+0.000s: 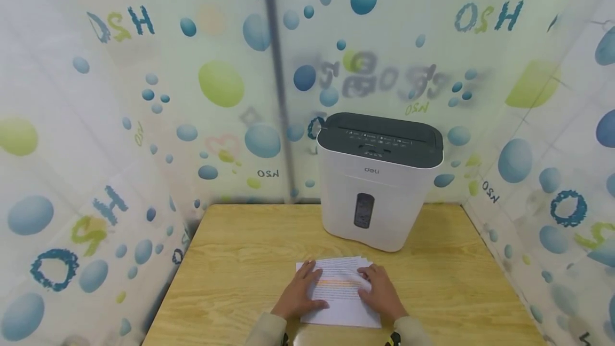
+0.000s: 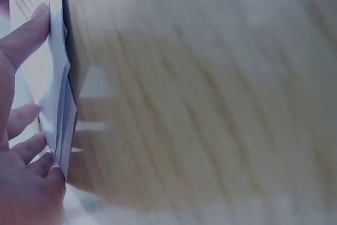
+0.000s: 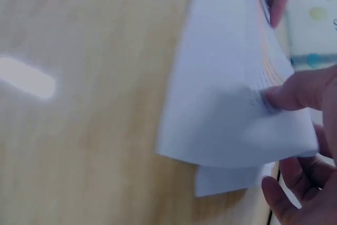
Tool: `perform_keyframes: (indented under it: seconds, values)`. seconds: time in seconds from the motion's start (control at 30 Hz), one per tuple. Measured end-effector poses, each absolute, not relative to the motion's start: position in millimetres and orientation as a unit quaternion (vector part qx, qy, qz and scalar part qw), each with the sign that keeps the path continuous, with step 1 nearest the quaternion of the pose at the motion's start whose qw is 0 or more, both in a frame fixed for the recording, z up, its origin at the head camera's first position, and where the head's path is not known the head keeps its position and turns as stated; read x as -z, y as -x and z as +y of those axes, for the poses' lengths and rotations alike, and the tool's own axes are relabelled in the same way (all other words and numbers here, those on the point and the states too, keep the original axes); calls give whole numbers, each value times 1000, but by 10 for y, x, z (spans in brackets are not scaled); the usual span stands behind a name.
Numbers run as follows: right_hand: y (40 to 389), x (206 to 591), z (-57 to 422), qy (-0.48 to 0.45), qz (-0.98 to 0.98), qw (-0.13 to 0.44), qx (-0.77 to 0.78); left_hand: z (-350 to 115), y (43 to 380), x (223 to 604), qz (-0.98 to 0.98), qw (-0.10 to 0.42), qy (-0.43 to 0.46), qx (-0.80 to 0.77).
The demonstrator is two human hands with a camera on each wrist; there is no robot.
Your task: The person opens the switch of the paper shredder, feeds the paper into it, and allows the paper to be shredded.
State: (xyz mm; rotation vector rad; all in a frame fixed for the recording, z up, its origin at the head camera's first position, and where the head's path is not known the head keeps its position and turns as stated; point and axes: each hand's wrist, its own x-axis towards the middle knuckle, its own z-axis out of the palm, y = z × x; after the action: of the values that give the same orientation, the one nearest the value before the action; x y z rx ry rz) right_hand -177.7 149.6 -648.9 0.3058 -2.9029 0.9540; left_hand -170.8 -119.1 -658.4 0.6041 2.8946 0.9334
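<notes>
Between both hands is a small stack of printed paper sheets point(image 1: 342, 303), its edges uneven and an orange stripe across the text. My left hand point(image 1: 301, 293) grips the left side, thumb on top; in the left wrist view its other fingers point(image 2: 31, 146) lie along the outer edge of the sheets. On the opposite side my right hand point(image 1: 381, 291) pinches the stack. From the right wrist, the thumb point(image 3: 287, 96) presses the printed face while fingers curl below the edge. There the top sheets point(image 3: 221, 119) bow, and another sheet point(image 3: 226, 180) sticks out underneath.
A white paper shredder point(image 1: 379, 191) with a dark grey top stands behind the paper, toward the back right of the wooden table point(image 1: 230, 271). Patterned curtains point(image 1: 230, 138) enclose the table at the back and both sides.
</notes>
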Motion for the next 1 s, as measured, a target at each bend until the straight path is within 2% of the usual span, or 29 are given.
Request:
perform_keyframes:
  seconds: [0.2, 0.47, 0.67, 0.87, 1.0]
  values:
    - [1844, 6445, 1570, -93, -921, 32, -376, -1174, 1720, 6645, 929, -7, -197, -312]
    - [1865, 6378, 1679, -17, -889, -19, -457, -1154, 1753, 6643, 928, -44, -175, -326]
    - [1864, 6388, 1743, -10, -880, -6, -476, -1178, 1805, 6643, 926, -55, -146, -345]
    - [1872, 6367, 1771, 6, -871, -7, -492, -1195, 1849, 6617, 902, -145, -144, -382]
    - [1887, 6320, 1791, 23, -873, -19, -488, -1210, 1902, 6581, 874, -165, -157, -430]
